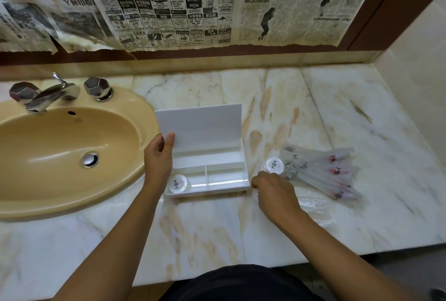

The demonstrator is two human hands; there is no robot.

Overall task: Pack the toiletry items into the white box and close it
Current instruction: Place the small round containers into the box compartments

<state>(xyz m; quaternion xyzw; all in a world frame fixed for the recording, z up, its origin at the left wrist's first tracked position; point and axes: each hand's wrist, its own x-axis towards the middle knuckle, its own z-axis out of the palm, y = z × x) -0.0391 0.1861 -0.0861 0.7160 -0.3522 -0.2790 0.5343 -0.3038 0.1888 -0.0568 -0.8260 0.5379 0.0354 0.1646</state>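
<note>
White rectangular plastic box [218,175] on marble counter [350,112], hinged lid [200,124] upright. Left hand [158,156] at box's 9 o'clock, grip pinching lid's left edge. Round white wrapped soap [179,183] in box's 7 o'clock compartment. Right hand [274,194] at box's 3 o'clock, fingers curled over second round soap [274,165]; grip closure unclear. Clear-wrapped toiletry packets [325,172] beyond at 3 o'clock. Tan oval sink [60,151] at box's 9 o'clock.

arms: two, bare to the bottom frame edge, no sleeves in view
left hand [158,156]: bare, no ring, watch or glove
right hand [275,194]: bare, no ring, watch or glove
clothing [241,283]: dark garment at the bottom centre, plain, no markings visible
</note>
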